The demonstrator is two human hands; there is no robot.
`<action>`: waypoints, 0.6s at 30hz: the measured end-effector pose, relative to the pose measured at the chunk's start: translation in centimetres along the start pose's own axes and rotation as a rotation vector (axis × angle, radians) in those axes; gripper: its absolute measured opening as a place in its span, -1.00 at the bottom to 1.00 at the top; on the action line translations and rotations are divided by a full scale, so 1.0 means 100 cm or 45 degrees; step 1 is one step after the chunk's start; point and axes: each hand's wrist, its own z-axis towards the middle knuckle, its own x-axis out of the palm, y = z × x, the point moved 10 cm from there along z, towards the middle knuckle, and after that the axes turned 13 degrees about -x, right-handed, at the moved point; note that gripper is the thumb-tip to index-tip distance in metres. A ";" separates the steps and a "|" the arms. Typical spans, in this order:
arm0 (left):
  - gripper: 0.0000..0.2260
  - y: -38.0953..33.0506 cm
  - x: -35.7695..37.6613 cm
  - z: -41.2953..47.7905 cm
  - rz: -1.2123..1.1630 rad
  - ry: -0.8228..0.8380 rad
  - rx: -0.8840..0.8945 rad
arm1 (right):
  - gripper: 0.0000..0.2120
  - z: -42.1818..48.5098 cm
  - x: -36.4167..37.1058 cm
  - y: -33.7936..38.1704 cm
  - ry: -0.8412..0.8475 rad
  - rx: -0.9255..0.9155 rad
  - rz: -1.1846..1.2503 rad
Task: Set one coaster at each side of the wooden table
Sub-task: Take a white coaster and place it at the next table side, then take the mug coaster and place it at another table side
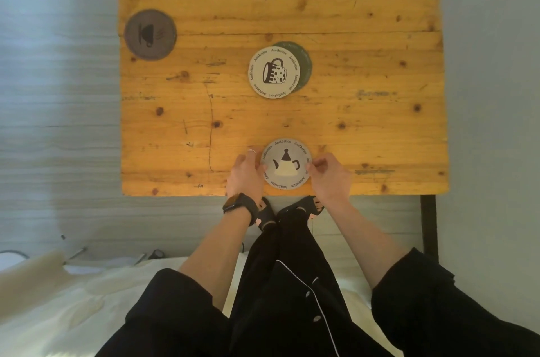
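A square wooden table (350,128) fills the upper view. A pale round coaster with a teapot picture (286,164) lies flat by the near edge. My left hand (247,172) pinches its left rim and my right hand (328,174) pinches its right rim. In the table's middle a pale coaster with a mug picture (274,72) lies partly over a dark green coaster (304,64). A grey-brown coaster with a cup picture (150,34) sits at the left edge, slightly overhanging it.
A black table leg (429,225) stands at the near right corner. My feet in black sandals (289,210) are just below the near edge. A white bed (73,307) lies behind me at the lower left. Grey floor surrounds the table.
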 end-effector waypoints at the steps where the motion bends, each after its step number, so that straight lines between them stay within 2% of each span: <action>1: -0.81 -0.004 0.001 -0.003 0.072 -0.013 0.065 | -0.89 0.000 -0.001 0.003 -0.002 -0.053 -0.033; 4: -0.76 -0.010 0.006 -0.004 0.225 -0.009 0.174 | -0.88 -0.001 -0.002 0.010 0.026 -0.178 -0.128; 8: -0.77 -0.017 0.006 0.004 0.388 0.008 0.220 | -0.86 0.003 0.000 0.010 0.176 -0.186 -0.241; 11: -0.75 -0.031 -0.001 0.018 0.466 -0.035 0.270 | -0.76 0.018 -0.010 0.013 0.193 -0.262 -0.356; 15: -0.62 -0.063 -0.019 0.052 0.258 -0.025 0.227 | -0.60 0.048 -0.033 0.028 0.033 -0.435 -0.555; 18: -0.48 -0.075 -0.035 0.084 -0.139 0.014 -0.034 | -0.41 0.064 -0.023 0.019 0.123 -0.437 -0.677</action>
